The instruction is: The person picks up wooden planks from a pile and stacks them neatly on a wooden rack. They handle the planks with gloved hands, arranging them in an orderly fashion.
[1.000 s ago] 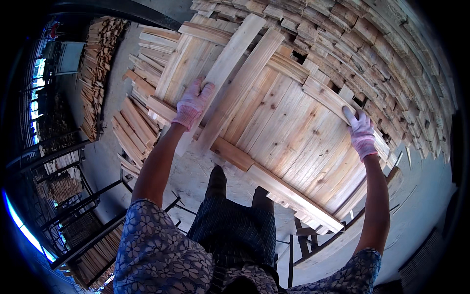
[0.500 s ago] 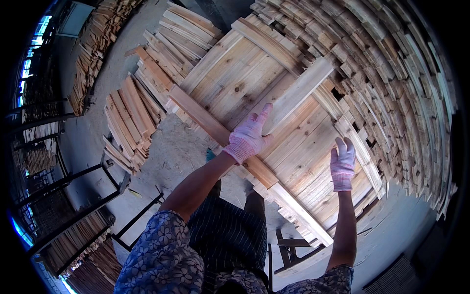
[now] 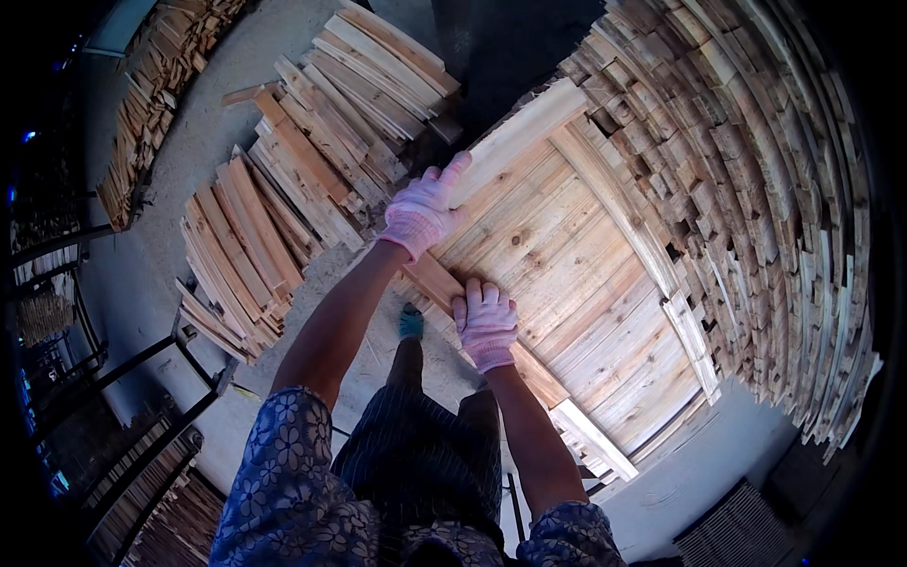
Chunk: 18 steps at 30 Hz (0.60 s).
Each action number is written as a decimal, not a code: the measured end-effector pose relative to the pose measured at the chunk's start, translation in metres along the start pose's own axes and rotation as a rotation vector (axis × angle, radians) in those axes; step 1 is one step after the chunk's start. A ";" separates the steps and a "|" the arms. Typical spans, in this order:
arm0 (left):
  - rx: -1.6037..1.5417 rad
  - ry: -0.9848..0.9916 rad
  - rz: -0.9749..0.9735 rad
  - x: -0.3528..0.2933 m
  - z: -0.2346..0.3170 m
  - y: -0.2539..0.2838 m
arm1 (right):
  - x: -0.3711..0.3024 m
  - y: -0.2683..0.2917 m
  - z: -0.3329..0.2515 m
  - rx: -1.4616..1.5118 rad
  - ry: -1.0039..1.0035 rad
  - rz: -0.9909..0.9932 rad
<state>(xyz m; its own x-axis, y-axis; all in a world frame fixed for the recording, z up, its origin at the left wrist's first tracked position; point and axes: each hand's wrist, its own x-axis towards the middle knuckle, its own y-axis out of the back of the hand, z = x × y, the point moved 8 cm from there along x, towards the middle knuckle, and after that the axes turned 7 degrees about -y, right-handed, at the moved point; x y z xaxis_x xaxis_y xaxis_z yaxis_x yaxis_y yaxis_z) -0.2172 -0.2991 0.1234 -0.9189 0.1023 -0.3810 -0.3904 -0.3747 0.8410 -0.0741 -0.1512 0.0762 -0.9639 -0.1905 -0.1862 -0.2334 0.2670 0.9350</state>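
A pale, wide wooden board [image 3: 529,128] lies across the far left end of a plank panel [image 3: 576,274]. My left hand [image 3: 422,210], in a pinkish-white knit glove, grips this board's near end, with the index finger stretched along it. Along the panel's near side runs a narrow wooden rail [image 3: 540,375]. My right hand [image 3: 487,326], gloved alike, has its fingers bent over that rail, close to the left hand; its palm side is hidden. Another rail [image 3: 624,203] borders the panel's far side.
A tall stack of boards [image 3: 727,189] rises along the right, close beside the panel. Bundles of cut slats [image 3: 250,236] lie on the floor at left, with more wood piled [image 3: 156,104] beyond. Black metal frames [image 3: 142,350] stand at far left.
The wide board has shifted from the panel's middle to its far left end, with my left hand on it. My right hand has come left from over the panel onto the near rail.
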 end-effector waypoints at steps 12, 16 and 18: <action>-0.070 -0.076 -0.026 0.012 -0.005 -0.013 | 0.000 -0.009 0.004 -0.059 -0.018 -0.062; -0.049 -0.138 0.101 0.008 -0.002 -0.011 | -0.002 -0.007 0.000 -0.063 0.069 0.094; -0.050 -0.142 0.106 0.011 -0.003 -0.016 | -0.005 -0.014 0.004 -0.057 0.044 0.053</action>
<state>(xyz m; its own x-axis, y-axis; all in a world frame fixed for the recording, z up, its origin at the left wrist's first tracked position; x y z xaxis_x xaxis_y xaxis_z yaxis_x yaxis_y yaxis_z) -0.2212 -0.2952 0.1048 -0.9551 0.1872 -0.2298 -0.2904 -0.4353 0.8521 -0.0665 -0.1503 0.0631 -0.9678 -0.2190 -0.1243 -0.1737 0.2234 0.9591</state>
